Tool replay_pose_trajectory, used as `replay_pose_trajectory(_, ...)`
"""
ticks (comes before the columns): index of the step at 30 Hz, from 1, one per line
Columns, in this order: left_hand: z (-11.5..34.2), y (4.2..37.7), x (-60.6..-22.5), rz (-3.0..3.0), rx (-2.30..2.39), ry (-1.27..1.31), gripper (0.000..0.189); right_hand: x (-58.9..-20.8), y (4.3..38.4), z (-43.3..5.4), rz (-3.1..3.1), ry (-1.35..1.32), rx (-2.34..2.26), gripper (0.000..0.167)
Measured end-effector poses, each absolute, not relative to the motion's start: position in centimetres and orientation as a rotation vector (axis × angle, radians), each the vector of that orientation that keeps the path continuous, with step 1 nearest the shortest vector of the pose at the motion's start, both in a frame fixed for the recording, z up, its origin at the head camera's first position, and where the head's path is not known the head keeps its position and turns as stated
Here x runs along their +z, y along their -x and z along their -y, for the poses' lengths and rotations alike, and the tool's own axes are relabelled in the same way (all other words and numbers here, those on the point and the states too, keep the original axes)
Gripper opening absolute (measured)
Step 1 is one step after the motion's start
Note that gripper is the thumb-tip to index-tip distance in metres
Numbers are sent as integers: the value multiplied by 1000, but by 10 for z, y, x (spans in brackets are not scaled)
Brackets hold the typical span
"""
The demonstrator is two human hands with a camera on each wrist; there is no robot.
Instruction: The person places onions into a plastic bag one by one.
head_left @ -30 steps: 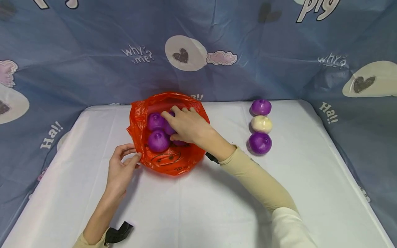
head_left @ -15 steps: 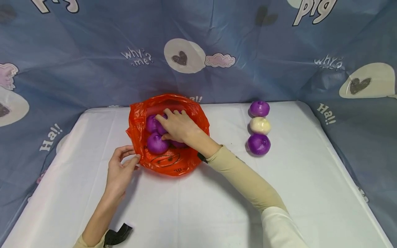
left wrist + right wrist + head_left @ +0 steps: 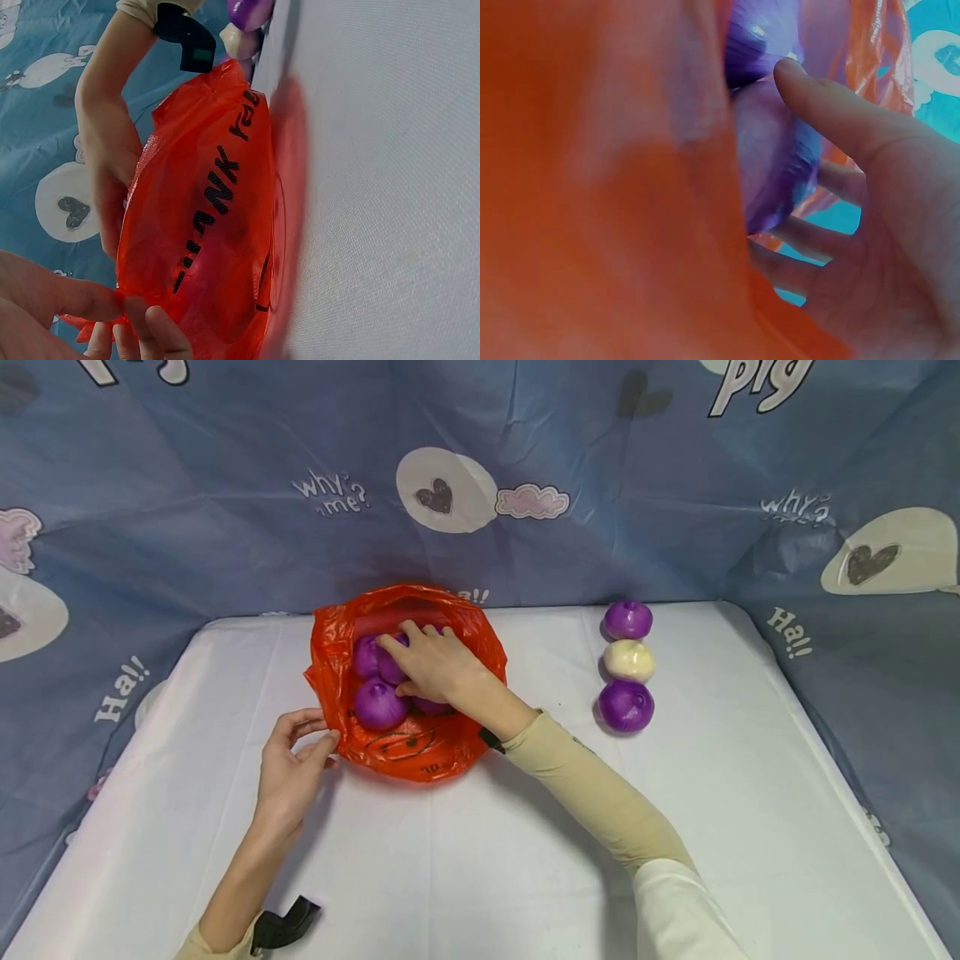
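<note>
A red plastic bag (image 3: pixel 405 764) stands with its mouth toward me in the head view, several purple onions (image 3: pixel 381 706) inside it. My left hand (image 3: pixel 291 768) pinches the left edge of its rim between thumb and fingers; black lettering shows on the bag's side (image 3: pixel 217 195) in the left wrist view. My right hand (image 3: pixel 442 672) reaches into the bag. In the right wrist view its thumb and fingers lie on either side of a purple onion (image 3: pixel 776 161), gripping it, beside another purple onion (image 3: pixel 761 37). The bag's wall hides part of both.
To the right of the bag, a column of two purple onions (image 3: pixel 626 706) and one white onion (image 3: pixel 629 661) between them lies on the white-covered table (image 3: pixel 525 877). A blue printed cloth (image 3: pixel 570 435) hangs behind the table's far edge.
My right hand has shifted slightly left inside the bag over the past second and then stayed nearly still. The left hand keeps its pinch on the rim.
</note>
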State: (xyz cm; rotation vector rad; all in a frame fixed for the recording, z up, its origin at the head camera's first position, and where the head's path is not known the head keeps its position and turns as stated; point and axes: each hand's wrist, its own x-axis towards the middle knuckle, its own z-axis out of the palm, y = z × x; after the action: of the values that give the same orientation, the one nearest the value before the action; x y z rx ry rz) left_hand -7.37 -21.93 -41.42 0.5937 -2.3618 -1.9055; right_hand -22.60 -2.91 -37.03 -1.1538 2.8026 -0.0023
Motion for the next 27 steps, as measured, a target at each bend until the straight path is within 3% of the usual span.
replay_pose_trajectory(13,221,75,-413,2341,-1915,-591,34,-353,221,7,-2782,1086,-160,82)
replay_pose_trajectory(27,222,74,-413,2356,-1911,-601,34,-325,208,-69,-2840,1009,-393,76)
